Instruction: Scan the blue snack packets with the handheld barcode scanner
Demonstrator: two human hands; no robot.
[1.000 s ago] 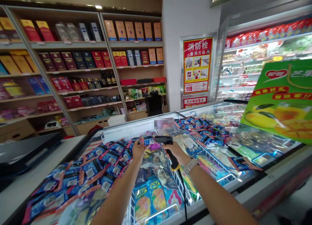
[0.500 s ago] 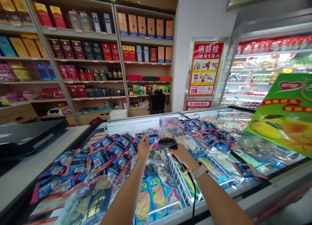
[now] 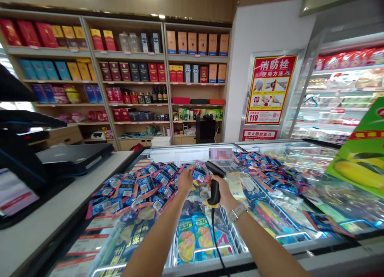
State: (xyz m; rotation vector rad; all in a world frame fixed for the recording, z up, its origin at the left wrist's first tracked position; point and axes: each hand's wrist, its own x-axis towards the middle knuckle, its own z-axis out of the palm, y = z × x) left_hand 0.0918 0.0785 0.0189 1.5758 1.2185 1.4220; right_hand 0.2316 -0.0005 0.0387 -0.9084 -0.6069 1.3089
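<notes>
My left hand (image 3: 185, 180) pinches the left edge of a small blue-and-pink packet (image 3: 199, 174), held up over the chest freezer. A black handheld barcode scanner (image 3: 214, 191) is gripped in my right hand (image 3: 223, 190), its head pointing up and its cord hanging toward me. The scanner stands just right of the packet; whether my right fingertips touch the packet's right edge, I cannot tell. Left of my hands, a heap of similar blue packets (image 3: 144, 185) lies on the freezer's glass top. Another pile of packets (image 3: 270, 169) lies to the right.
Under the glass, a white wire basket (image 3: 237, 235) stands beside blue ice-cream bags (image 3: 186, 239). A counter (image 3: 60, 213) with a black flat device (image 3: 78, 157) is at left. A green mango box (image 3: 360, 157) leans in from the right. Shelves of boxed bottles (image 3: 129, 72) line the back.
The view has swung left. My right hand has turned the scanner from lying level to more upright, beside the packet. My left hand still holds the packet, now tilted.
</notes>
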